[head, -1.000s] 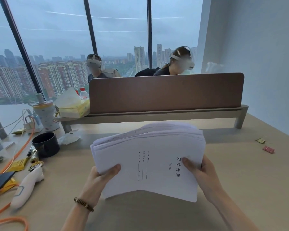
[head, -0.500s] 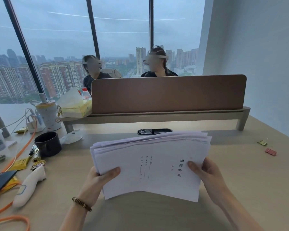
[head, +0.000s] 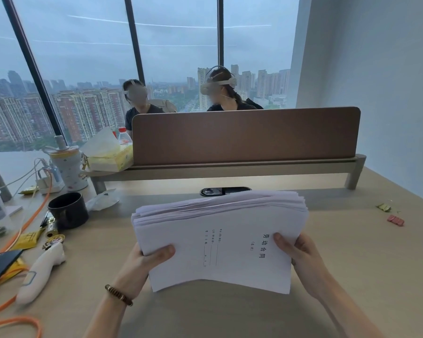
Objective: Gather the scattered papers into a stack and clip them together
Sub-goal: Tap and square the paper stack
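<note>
Paper stack (head: 220, 240) held off the counter (head: 352, 252), one hand per side: left hand (head: 142, 262) and right hand (head: 300, 259), fingers clamped on the edges, thumbs on top. Far edges fanned, probably squaring up. Clips (head: 395, 220) wait far right, well apart.

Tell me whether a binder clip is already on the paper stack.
No; the paper stack shows no clip, while the red binder clip lies on the desk, far right.

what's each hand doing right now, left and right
Left hand: closed on the left edge of the paper stack, thumb on top.
Right hand: closed on the stack's right edge, thumb on top.
</note>
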Demonstrator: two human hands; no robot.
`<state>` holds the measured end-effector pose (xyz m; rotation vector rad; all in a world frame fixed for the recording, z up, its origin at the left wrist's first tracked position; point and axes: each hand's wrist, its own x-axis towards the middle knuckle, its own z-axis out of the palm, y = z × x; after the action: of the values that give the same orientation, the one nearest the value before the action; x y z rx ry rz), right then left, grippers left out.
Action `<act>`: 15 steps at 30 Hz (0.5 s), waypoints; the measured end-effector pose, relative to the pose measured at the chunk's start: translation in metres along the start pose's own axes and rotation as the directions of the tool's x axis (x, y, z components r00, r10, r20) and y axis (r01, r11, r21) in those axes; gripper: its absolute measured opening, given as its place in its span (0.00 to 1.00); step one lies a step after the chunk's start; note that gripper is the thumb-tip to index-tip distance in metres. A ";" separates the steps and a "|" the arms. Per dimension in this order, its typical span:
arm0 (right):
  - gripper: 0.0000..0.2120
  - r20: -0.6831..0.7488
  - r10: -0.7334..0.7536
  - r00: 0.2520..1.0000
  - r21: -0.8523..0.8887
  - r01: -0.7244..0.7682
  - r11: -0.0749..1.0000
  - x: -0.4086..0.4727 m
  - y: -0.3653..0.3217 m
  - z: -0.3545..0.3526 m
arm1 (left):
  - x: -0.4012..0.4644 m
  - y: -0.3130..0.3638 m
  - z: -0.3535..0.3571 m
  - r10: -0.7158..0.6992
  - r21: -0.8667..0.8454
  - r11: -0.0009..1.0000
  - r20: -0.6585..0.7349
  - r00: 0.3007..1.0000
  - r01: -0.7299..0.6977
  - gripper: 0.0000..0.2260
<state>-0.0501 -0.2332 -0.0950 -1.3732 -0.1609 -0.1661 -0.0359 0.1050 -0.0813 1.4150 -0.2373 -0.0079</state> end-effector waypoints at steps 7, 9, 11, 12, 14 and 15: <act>0.16 -0.008 -0.026 1.000 -0.030 0.026 0.999 -0.002 -0.002 -0.001 | -0.002 0.003 -0.002 0.016 0.016 1.000 0.027 1.000 -0.016 0.35; 0.17 -0.010 -0.039 0.999 -0.026 0.039 0.999 -0.002 -0.001 -0.002 | -0.003 0.006 -0.003 0.025 0.015 1.000 0.033 0.999 -0.026 0.31; 0.17 -0.009 -0.045 0.999 -0.026 0.044 0.999 -0.002 -0.001 -0.001 | -0.004 0.007 -0.003 0.031 0.020 0.999 0.026 0.999 -0.031 0.33; 0.17 -0.009 -0.045 0.999 -0.025 0.045 0.999 -0.003 -0.002 0.000 | -0.004 0.008 -0.003 0.032 0.023 0.999 0.020 0.999 -0.032 0.34; 0.17 -0.009 -0.046 0.999 -0.020 0.046 0.999 -0.003 -0.003 0.002 | -0.004 0.009 -0.001 0.030 0.019 0.999 0.015 0.999 -0.030 0.36; 0.17 -0.012 -0.046 0.999 -0.019 0.045 0.999 -0.003 -0.003 0.003 | -0.004 0.009 0.000 0.023 0.014 1.000 0.012 1.000 -0.023 0.38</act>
<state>-0.0534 -0.2313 -0.0919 -1.3872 -0.1810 -0.2143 -0.0409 0.1072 -0.0735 1.4270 -0.2637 0.0041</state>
